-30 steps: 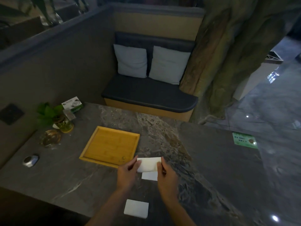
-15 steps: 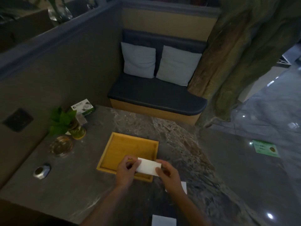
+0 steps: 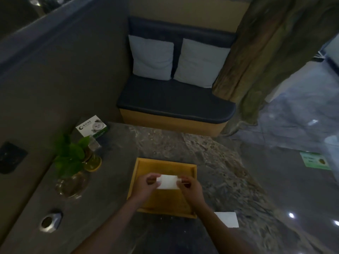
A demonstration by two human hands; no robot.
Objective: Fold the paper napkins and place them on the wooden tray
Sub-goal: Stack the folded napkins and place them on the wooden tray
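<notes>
A folded white paper napkin (image 3: pixel 168 182) is held over the middle of the wooden tray (image 3: pixel 166 164). My left hand (image 3: pixel 148 186) pinches its left end and my right hand (image 3: pixel 190 187) pinches its right end. Whether the napkin touches the tray floor I cannot tell. The tray is a yellow rectangle with a low rim, lying on the dark marble table (image 3: pixel 211 162). Another white napkin (image 3: pixel 228 219) lies flat on the table, just right of the tray's near right corner, partly behind my right forearm.
Left of the tray stand a green plant in a glass vase (image 3: pixel 73 162), a glass ashtray (image 3: pixel 70 184) and a small card box (image 3: pixel 91 126). A metal fitting (image 3: pixel 49 221) sits near the left front edge. A cushioned bench (image 3: pixel 174 99) faces the table's far side.
Both hands carried the folded napkin forward and left, from over the table beside the tray to above the tray's middle. The camera view shifted left too.
</notes>
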